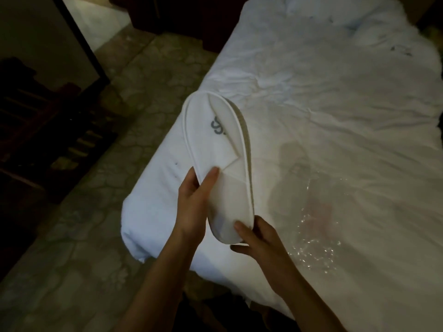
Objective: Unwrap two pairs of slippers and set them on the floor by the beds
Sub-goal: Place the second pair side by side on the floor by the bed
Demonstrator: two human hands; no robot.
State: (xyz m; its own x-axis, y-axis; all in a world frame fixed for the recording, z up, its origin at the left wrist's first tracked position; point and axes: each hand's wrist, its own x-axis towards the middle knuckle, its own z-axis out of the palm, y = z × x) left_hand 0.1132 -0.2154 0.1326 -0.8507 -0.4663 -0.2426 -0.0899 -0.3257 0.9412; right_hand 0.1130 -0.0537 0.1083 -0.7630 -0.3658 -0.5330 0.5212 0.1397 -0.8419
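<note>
A pair of flat white slippers (221,161), pressed together with a grey logo on the upper one, is held over the near corner of the bed (335,116). My left hand (194,200) grips the pair along its left edge, thumb on top. My right hand (259,238) pinches the heel end from below right. On the bedcover to the right lies a clear plastic wrapper (309,207), glinting, with what looks like another white slipper pair inside it, dim and hard to make out.
A patterned tile floor (79,236) runs along the left of the bed. Dark wooden furniture (43,130) stands at the far left, with a dark-framed mirror or door (79,41) behind it. More dark furniture stands beyond the bed's head.
</note>
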